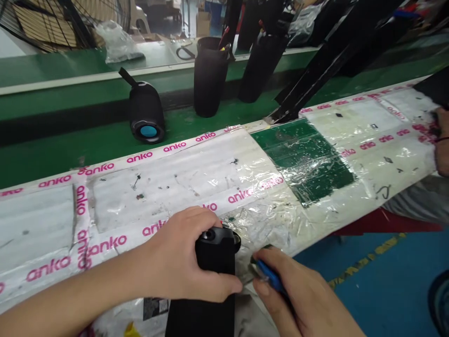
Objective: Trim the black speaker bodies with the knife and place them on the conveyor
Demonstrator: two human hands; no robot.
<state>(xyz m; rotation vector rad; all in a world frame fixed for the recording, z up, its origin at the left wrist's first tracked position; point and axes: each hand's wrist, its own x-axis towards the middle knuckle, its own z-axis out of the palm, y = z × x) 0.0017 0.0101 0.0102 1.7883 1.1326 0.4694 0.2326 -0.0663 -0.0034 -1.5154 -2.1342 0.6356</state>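
My left hand [182,262] is wrapped round the upper end of a black cylindrical speaker [213,255], which stands on end at the near edge of the workbench. My right hand [298,295] pinches a small blue-handled tool [270,276], its tip close to the speaker's right side. The speaker's lower part runs out of the bottom of the view.
The bench top [196,173] is covered in white sheet, clear film and pink "anko" tape. On the green conveyor [87,140] behind lie a black speaker with a blue end [146,112] and two upright black cylinders [208,77]. Another person's arm [442,140] shows at the right edge.
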